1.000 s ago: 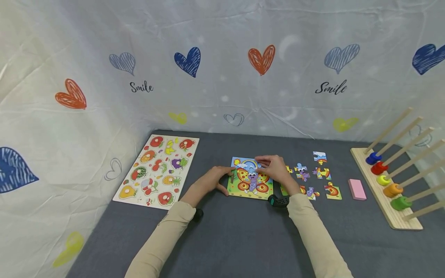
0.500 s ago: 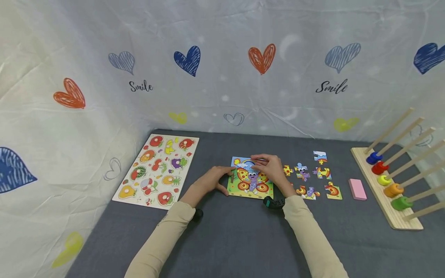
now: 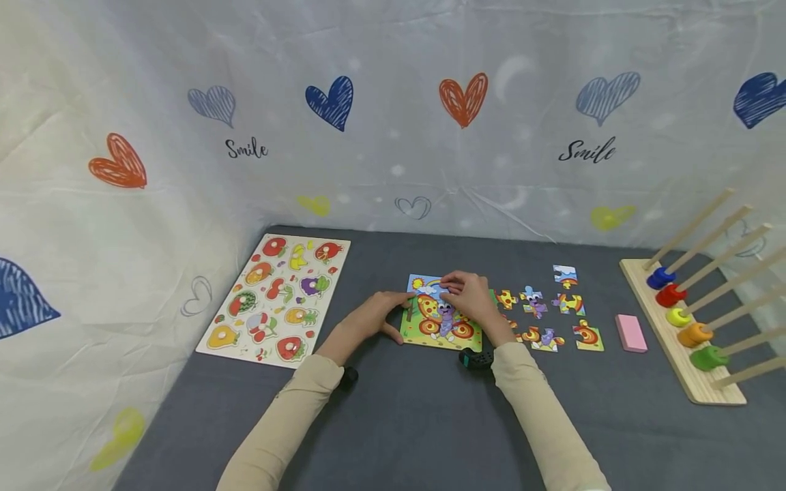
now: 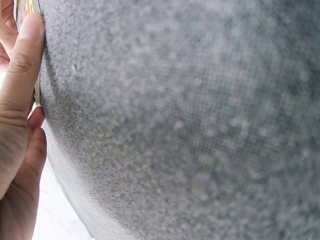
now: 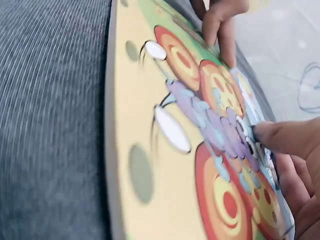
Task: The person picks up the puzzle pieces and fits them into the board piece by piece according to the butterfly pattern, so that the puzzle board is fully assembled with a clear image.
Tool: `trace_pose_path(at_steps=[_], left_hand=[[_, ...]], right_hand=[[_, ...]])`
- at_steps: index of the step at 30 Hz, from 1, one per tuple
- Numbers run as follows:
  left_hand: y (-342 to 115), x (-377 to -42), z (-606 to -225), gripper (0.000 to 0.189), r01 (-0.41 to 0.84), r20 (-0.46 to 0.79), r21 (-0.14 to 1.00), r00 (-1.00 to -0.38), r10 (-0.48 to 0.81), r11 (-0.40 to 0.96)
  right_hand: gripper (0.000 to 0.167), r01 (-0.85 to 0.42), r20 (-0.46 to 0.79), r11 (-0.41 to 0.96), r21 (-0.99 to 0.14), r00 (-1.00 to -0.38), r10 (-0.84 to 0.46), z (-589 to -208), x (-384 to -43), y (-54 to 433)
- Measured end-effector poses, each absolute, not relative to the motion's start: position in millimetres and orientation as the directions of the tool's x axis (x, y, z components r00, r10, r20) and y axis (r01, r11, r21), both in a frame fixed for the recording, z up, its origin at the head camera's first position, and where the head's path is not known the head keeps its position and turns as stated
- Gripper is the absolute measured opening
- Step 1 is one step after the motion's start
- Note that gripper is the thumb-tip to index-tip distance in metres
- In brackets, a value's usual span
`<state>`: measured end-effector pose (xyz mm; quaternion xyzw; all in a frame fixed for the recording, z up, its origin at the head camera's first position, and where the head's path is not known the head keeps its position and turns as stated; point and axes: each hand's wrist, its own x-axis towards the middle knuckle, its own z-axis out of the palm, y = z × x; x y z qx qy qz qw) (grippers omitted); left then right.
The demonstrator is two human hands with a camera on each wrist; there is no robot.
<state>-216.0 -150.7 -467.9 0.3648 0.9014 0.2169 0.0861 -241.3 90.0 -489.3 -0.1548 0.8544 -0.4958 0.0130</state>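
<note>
Butterfly puzzle board (image 3: 443,326) flat on the grey counter (image 3: 393,423), mid-frame, between the fruit board (image 3: 278,307) and the loose jigsaw pieces (image 3: 532,302). I have both hands on it, well clear of each other. My left hand (image 3: 376,317) braces its left edge, thumb low on the side, fingers spread toward the upper corner. My right hand (image 3: 471,299) reaches over the sky, thumb and fingertips bent close together at the butterfly's head; I cannot tell whether a piece sits between them (the right wrist feed is blurry there). To the right, past the pieces, I log a pink block (image 3: 630,334) and a wooden peg stacker (image 3: 653,307) with coloured rings low on slanting pegs.
</note>
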Motion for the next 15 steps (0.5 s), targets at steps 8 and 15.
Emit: trace_pose_path(at_steps=[8, 15], left_hand=[[-149.8, -214.4, -469.7, 0.091, 0.638, 0.024, 0.458, -0.705, 0.708, 0.619], [-150.7, -215.0, -468.2, 0.09, 0.599, 0.004, 0.483, -0.731, 0.682, 0.639]], right_hand=[[0.029, -0.209, 0.13, 0.252, -0.945, -0.946, -0.296, -493.3, -239.2, 109.2], [0.034, -0.177, 0.102, 0.233, -0.956, -0.949, -0.299, -490.9, -238.6, 115.7]])
